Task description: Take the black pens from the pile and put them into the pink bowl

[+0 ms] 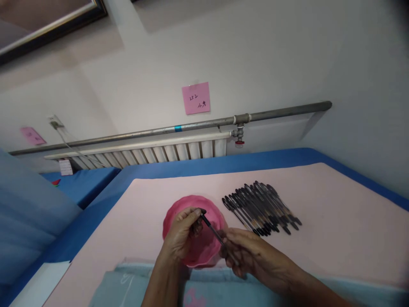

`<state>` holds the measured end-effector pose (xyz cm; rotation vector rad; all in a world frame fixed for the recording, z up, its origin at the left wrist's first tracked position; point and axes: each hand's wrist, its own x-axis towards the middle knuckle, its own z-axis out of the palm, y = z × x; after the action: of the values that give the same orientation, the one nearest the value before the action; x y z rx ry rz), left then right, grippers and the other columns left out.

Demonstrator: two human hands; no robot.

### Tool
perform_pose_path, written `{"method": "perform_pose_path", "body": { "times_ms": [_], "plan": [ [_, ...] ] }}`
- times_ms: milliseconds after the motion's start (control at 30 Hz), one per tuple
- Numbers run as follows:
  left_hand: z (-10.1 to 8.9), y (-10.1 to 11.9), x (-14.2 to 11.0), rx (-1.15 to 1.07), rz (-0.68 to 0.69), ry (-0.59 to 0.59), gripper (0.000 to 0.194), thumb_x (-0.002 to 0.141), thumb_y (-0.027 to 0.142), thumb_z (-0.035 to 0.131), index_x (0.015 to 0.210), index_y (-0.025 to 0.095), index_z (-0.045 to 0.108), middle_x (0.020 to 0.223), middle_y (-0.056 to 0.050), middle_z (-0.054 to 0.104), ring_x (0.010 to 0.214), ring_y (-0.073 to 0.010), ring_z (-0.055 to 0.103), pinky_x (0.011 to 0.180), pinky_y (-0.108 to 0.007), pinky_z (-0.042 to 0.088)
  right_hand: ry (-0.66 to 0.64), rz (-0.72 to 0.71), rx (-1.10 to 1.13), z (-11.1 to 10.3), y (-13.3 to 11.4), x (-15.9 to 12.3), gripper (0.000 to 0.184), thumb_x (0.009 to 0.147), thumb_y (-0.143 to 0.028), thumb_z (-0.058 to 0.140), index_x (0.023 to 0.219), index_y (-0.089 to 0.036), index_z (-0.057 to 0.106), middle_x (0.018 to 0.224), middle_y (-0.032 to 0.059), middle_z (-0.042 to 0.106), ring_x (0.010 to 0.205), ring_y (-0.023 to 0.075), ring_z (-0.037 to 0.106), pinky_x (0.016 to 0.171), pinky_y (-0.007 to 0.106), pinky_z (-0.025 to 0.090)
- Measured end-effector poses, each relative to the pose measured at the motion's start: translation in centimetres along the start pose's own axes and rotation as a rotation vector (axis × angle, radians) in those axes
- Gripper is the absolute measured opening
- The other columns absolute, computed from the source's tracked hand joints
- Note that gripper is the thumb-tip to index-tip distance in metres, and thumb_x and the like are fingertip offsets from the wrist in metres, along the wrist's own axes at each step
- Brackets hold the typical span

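Note:
Over a pink scalloped bowl [220, 215], both hands hold one black-and-clear pen [214, 231], which slants between them. My left hand [181, 232] pinches a small black pen cap [203, 211] at the pen's upper end. Whether the cap is on the tip or just off it, I cannot tell. My right hand [252, 253] grips the pen's barrel near its lower end. Right of the bowl, many similar pens [260, 207] lie side by side in a slanted pile, with black caps. My hands cover part of the bowl's inside.
A pale pink sheet [147, 213] covers the blue-edged table [191, 167]. Light blue cloth [118, 285] lies along the near edge, with white paper [44, 281] at lower left. Behind stand a radiator [166, 153] and a pipe [281, 112]. A blue curtain [28, 221] hangs left.

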<state>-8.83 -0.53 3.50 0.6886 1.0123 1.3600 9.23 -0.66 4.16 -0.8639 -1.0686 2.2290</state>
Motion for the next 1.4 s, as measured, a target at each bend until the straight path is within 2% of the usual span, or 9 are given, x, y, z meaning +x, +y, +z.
{"method": "perform_pose_path", "body": {
  "times_ms": [133,400,533,667,900,1033,1167,1333,1400],
  "plan": [
    [0.3,0.2,-0.2,0.014,0.003,-0.003,0.023,0.064,0.031,0.072,0.065,0.012,0.06,0.049,0.004,0.05,0.042,-0.0033,0.039,0.041,-0.017,0.026,-0.011,0.009,-0.041,-0.1,0.1,0.1,0.02,0.067,-0.032,0.062,0.075,-0.014,0.058,0.06,-0.0005,0.056,0.05,0.0095,0.05,0.044,0.021,0.031],
    [0.5,0.0,-0.2,0.121,0.04,0.059,0.026,0.064,0.034,0.071,0.062,0.013,0.057,0.047,0.005,0.048,0.042,-0.004,0.037,0.042,-0.018,0.026,0.108,-0.01,-0.146,-0.4,-0.1,0.5,0.022,0.059,-0.018,0.065,0.08,-0.017,0.058,0.049,-0.0096,0.044,0.038,0.0022,0.026,0.039,0.02,0.014],
    [0.4,0.1,0.1,0.099,0.054,0.1,0.029,0.061,0.038,0.072,0.061,0.015,0.054,0.046,0.007,0.046,0.04,-0.004,0.036,0.041,-0.018,0.024,0.133,0.054,-0.217,-0.3,0.1,0.5,0.018,0.057,-0.018,0.064,0.073,-0.018,0.055,0.049,-0.0095,0.043,0.037,0.0029,0.027,0.038,0.021,0.011],
    [-0.4,0.7,0.3,0.077,0.064,0.162,0.034,0.06,0.042,0.072,0.059,0.016,0.05,0.044,0.008,0.041,0.039,-0.0044,0.035,0.04,-0.019,0.023,0.156,0.022,-0.292,-0.5,0.4,0.7,0.017,0.054,-0.016,0.063,0.066,-0.019,0.052,0.048,-0.0095,0.043,0.038,0.0035,0.031,0.038,0.02,0.016],
    [-1.6,0.5,0.6,0.451,0.121,0.238,0.027,0.064,0.037,0.068,0.056,0.017,0.053,0.044,0.006,0.047,0.04,-0.0069,0.04,0.041,-0.02,0.027,0.175,-0.005,-0.303,-0.9,0.4,1.2,0.013,0.053,-0.019,0.061,0.063,-0.019,0.052,0.042,-0.0104,0.042,0.035,0.0035,0.029,0.037,0.021,0.016],
    [-1.6,0.1,0.8,0.466,0.103,0.203,0.022,0.067,0.038,0.064,0.068,0.016,0.063,0.051,0.001,0.057,0.045,-0.0104,0.048,0.044,-0.021,0.031,0.18,-0.022,-0.263,-0.6,0.3,1.1,0.012,0.054,-0.019,0.061,0.062,-0.02,0.052,0.041,-0.011,0.039,0.034,0.0034,0.027,0.037,0.021,0.013],
    [-1.0,0.3,0.4,0.46,0.086,0.15,0.025,0.068,0.041,0.064,0.068,0.016,0.065,0.056,0.0,0.058,0.049,-0.0103,0.048,0.046,-0.021,0.031,0.19,-0.006,-0.244,-0.5,0.2,1.0,0.012,0.053,-0.018,0.061,0.061,-0.02,0.051,0.042,-0.0105,0.042,0.034,0.0028,0.027,0.036,0.021,0.013],
    [0.5,0.3,-0.6,0.28,-0.094,-0.07,0.026,0.064,0.039,0.069,0.068,0.014,0.063,0.052,0.003,0.052,0.045,-0.0062,0.04,0.044,-0.02,0.025,0.157,-0.001,-0.247,-0.6,0.3,1.0,0.013,0.055,-0.02,0.06,0.063,-0.02,0.052,0.04,-0.0121,0.039,0.03,0.0017,0.022,0.035,0.021,0.009],
    [0.9,0.0,-0.8,0.23,-0.131,-0.108,0.025,0.064,0.036,0.071,0.067,0.013,0.061,0.05,0.003,0.05,0.043,-0.0053,0.038,0.043,-0.02,0.024,0.135,0.004,-0.249,-0.6,0.5,1.0,0.013,0.056,-0.02,0.06,0.065,-0.02,0.051,0.04,-0.0126,0.037,0.03,0.0018,0.021,0.035,0.022,0.009]
  ]
}}
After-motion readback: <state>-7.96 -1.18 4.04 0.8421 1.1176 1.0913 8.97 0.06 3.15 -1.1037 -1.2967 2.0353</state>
